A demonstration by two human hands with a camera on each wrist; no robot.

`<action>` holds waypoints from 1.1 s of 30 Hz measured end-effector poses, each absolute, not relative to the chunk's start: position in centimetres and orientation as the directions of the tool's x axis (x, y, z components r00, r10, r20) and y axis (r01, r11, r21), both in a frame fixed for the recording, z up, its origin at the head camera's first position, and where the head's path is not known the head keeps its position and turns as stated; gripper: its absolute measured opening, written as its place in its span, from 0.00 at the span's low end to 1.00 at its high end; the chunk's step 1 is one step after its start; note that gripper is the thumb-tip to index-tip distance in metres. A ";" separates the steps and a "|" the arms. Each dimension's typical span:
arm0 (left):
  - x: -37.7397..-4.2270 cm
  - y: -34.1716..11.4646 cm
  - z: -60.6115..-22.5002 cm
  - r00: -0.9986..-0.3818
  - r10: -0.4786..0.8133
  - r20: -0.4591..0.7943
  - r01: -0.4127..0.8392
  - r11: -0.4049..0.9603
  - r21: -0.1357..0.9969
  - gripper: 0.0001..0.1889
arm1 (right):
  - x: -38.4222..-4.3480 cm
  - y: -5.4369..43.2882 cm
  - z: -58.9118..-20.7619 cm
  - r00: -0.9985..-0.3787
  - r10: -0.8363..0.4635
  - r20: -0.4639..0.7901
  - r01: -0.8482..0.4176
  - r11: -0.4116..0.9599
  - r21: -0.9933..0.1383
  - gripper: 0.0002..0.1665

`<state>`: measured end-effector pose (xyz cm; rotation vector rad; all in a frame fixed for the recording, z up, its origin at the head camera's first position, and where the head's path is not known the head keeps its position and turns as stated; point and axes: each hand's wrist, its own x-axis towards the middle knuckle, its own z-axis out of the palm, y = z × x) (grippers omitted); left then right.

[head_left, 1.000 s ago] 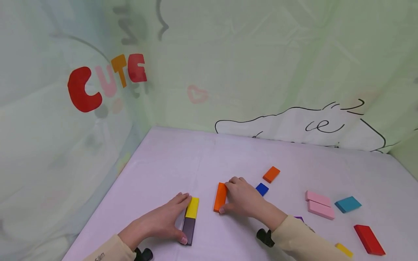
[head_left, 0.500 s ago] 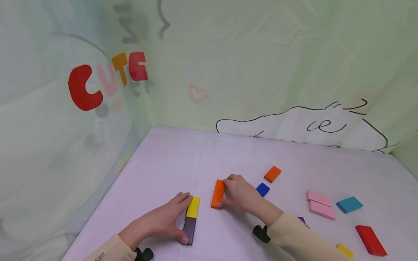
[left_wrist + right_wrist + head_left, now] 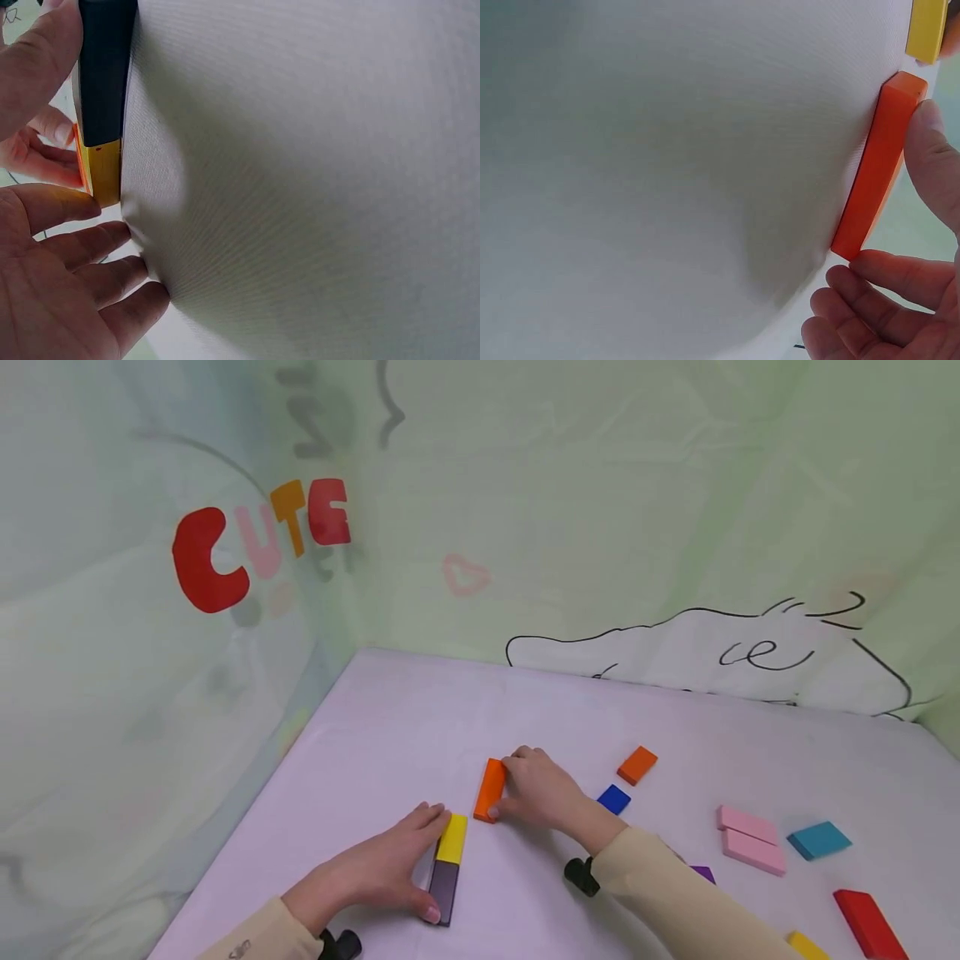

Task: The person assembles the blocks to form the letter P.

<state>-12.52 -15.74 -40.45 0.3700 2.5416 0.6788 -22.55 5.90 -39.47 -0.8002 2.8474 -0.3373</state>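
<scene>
My left hand point(image 3: 386, 864) spans a yellow block point(image 3: 452, 839) and a dark purple-grey block point(image 3: 444, 891), which lie end to end on the table. Its thumb is at the dark block's near end, and the index fingertip touches the yellow block's far end in the left wrist view. My right hand point(image 3: 546, 800) pinches a long orange block point(image 3: 490, 789) between thumb and index finger at its two ends, as the right wrist view shows. This orange block point(image 3: 877, 169) lies flat, just beyond the yellow block and slightly to its right, with a small gap between them.
Right of my right hand lie a smaller orange block point(image 3: 637, 766) and a blue block point(image 3: 614, 799). Farther right are two pink blocks point(image 3: 753, 852), a teal block point(image 3: 819, 841), a red block point(image 3: 870, 922) and another yellow block point(image 3: 807, 946). A purple block point(image 3: 703, 873) is partly hidden by my sleeve.
My right hand has slid the orange block away from me and to the left, toward the yellow block's far end. The left hand stays at its pair of blocks; the view has shifted slightly.
</scene>
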 end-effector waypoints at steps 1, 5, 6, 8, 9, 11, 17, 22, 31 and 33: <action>-12.6 -15.8 -40.5 -0.848 0.371 -0.378 0.135 0.842 0.522 0.60 | -22.6 5.7 -39.5 -0.842 -0.531 -0.099 -0.494 0.830 -0.258 0.40; -12.7 -15.8 -40.7 -0.846 0.377 -0.376 0.142 0.840 0.523 0.60 | -23.1 5.1 -39.5 -0.837 -0.537 -0.104 -0.497 0.827 -0.263 0.41; -12.7 -15.8 -40.8 -0.846 0.379 -0.375 0.144 0.839 0.524 0.60 | -23.1 5.0 -39.4 -0.836 -0.538 -0.106 -0.498 0.826 -0.265 0.41; -12.7 -15.9 -40.9 -0.844 0.383 -0.375 0.144 0.836 0.530 0.60 | -23.3 4.8 -39.5 -0.835 -0.539 -0.106 -0.499 0.825 -0.267 0.41; -12.7 -15.9 -40.9 -0.844 0.383 -0.376 0.143 0.835 0.531 0.61 | -23.4 4.6 -39.5 -0.835 -0.540 -0.105 -0.499 0.824 -0.267 0.41; -12.7 -15.9 -40.9 -0.843 0.383 -0.377 0.140 0.834 0.534 0.61 | -23.6 4.4 -39.6 -0.834 -0.542 -0.103 -0.501 0.823 -0.267 0.41; -12.7 -15.9 -40.8 -0.844 0.381 -0.376 0.144 0.838 0.526 0.60 | -23.7 3.7 -39.8 -0.835 -0.539 -0.113 -0.492 0.823 -0.284 0.41; -12.5 -15.7 -40.4 -0.851 0.364 -0.377 0.131 0.844 0.519 0.59 | -23.7 3.3 -39.9 -0.831 -0.546 -0.108 -0.500 0.817 -0.288 0.41; -12.4 -15.7 -40.2 -0.844 0.381 -0.378 0.141 0.838 0.528 0.58 | -23.6 2.4 -40.1 -0.815 -0.569 -0.107 -0.521 0.801 -0.295 0.42; -12.4 -15.7 -40.1 -0.844 0.379 -0.380 0.140 0.839 0.526 0.58 | -23.6 2.3 -40.1 -0.815 -0.569 -0.109 -0.521 0.802 -0.292 0.42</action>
